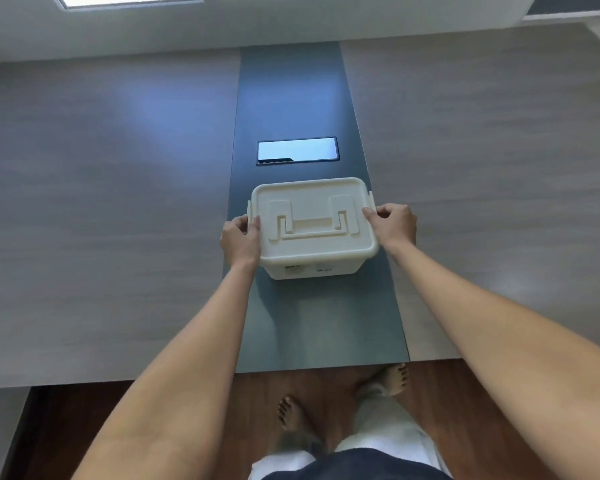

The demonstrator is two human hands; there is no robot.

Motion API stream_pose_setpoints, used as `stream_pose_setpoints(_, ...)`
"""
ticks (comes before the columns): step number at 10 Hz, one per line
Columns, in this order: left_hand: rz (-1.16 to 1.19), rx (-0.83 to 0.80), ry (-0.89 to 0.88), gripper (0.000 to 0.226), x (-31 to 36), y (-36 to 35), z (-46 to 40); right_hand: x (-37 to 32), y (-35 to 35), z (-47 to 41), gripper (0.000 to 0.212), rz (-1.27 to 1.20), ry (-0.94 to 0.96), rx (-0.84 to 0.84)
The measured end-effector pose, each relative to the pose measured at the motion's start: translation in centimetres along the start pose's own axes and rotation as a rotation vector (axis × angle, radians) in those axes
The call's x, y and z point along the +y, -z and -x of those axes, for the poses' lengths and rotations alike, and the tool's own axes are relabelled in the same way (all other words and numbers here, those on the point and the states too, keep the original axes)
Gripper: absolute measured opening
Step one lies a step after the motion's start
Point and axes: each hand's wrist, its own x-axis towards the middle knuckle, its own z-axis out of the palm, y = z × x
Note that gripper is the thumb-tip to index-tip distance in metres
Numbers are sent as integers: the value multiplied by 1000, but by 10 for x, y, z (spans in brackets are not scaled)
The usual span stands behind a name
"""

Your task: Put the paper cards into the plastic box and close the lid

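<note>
Figure. Near the left of centre, the person's left hand (pixel 240 240) was curled around the left side clasp (pixel 249 211) of the cream plastic box (pixel 314 268), thumb lying on the edge of the lid (pixel 309 199) and the other fingers wrapped below the rim. At the centre of the frame the box stood on the dark strip (pixel 312 323) running down the middle of the grey table (pixel 101 220), the lid seated flat and its carrying handle (pixel 311 226) folded down. Just above it, a dark recessed panel (pixel 297 150) reflected the ceiling light. To the right of centre, the right hand (pixel 394 223) pinched the right side clasp (pixel 371 199) between thumb and fingertips in the same manner. No paper cards were visible anywhere on the table; whether they lay inside the opaque box could not be told. The step in hand appeared to be working the two clasps, though whether they were fully latched could not be judged. To do it well, both clasps would best be pressed evenly and together, thumbs holding the lid down so it stayed square on the rim and the box did not slide along the strip.
</note>
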Motion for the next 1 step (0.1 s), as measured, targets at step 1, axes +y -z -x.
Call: stream_pose_setpoints(1,-22,-30,-30,32,5,4,-6,-4,2,-6,33,-5,-25,-29)
